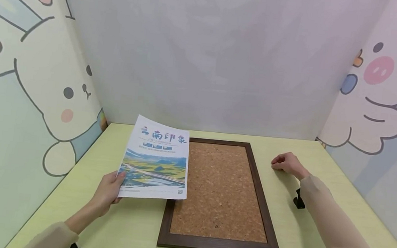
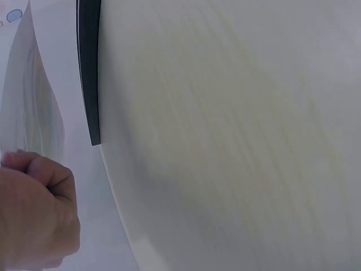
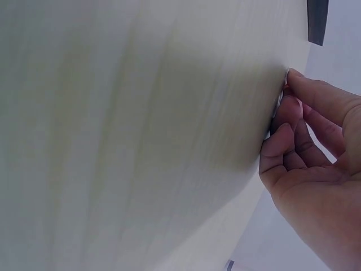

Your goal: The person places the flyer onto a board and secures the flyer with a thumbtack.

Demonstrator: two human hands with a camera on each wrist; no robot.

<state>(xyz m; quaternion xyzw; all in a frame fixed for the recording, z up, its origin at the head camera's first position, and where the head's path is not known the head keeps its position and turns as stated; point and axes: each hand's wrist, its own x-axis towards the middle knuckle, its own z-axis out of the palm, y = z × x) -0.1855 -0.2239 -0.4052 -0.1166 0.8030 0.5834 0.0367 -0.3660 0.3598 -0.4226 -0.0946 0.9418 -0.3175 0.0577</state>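
My left hand pinches the lower left edge of a printed poster, thumb on its front. The sheet shows blue Chinese lettering over a landscape and is held tilted, covering the left part of a cork board with a dark brown frame. In the left wrist view the poster is seen edge-on, rising above the fist-like left hand. To the right of the board, my right hand rests its bent fingertips on the tabletop. A small pale glint shows among the fingers of the right hand; what it is stays unclear.
The pale yellow-green table meets a grey back wall. Side walls carry a cartoon rabbit and a pig. A black wrist device hangs beneath the right sleeve.
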